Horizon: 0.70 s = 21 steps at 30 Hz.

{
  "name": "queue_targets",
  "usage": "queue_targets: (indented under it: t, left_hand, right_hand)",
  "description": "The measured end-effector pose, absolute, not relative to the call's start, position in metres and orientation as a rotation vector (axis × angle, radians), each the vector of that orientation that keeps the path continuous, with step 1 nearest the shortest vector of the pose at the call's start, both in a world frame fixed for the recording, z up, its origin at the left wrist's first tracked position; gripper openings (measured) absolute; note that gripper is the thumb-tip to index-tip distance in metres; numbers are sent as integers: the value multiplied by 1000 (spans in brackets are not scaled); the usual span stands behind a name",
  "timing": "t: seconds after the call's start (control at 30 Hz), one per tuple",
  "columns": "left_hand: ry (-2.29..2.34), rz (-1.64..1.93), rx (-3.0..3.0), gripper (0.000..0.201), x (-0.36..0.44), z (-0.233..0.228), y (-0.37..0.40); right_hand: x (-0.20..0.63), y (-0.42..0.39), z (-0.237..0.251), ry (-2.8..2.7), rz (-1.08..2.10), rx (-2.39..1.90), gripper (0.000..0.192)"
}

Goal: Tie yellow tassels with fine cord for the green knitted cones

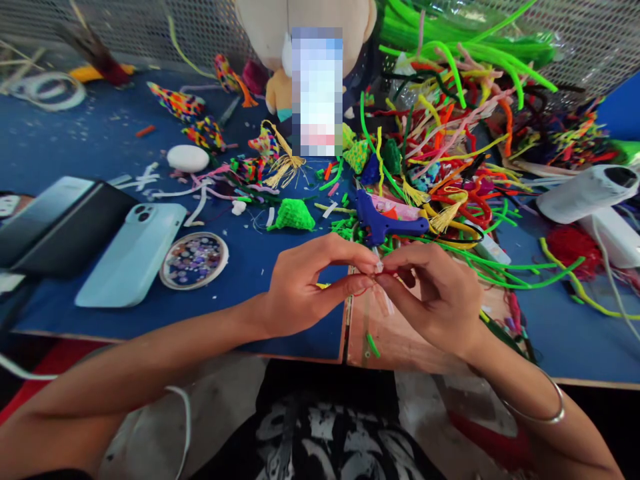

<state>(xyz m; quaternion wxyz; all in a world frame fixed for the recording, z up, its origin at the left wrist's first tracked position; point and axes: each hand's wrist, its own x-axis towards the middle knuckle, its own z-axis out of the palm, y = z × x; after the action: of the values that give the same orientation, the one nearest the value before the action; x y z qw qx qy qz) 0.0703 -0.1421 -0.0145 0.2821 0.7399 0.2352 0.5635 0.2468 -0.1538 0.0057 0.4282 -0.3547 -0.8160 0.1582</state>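
My left hand (300, 283) and right hand (440, 293) pinched a thin red thread (364, 291) together at the table's (240, 293) near edge.

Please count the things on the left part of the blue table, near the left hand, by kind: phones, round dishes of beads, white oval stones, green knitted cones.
Phones: 2
Round dishes of beads: 1
White oval stones: 1
Green knitted cones: 1
Total: 5
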Motion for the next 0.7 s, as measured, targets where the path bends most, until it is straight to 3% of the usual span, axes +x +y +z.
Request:
queue_targets:
  t: [0.33,0.7]
  left_hand:
    - [639,1508,1896,26,71,-17,-142]
    - [627,1494,1887,25,72,-16,-143]
  right_hand:
    - [247,-153,5,-2125,192,-776,12]
    - [246,-153,8,-2128,193,-798,13]
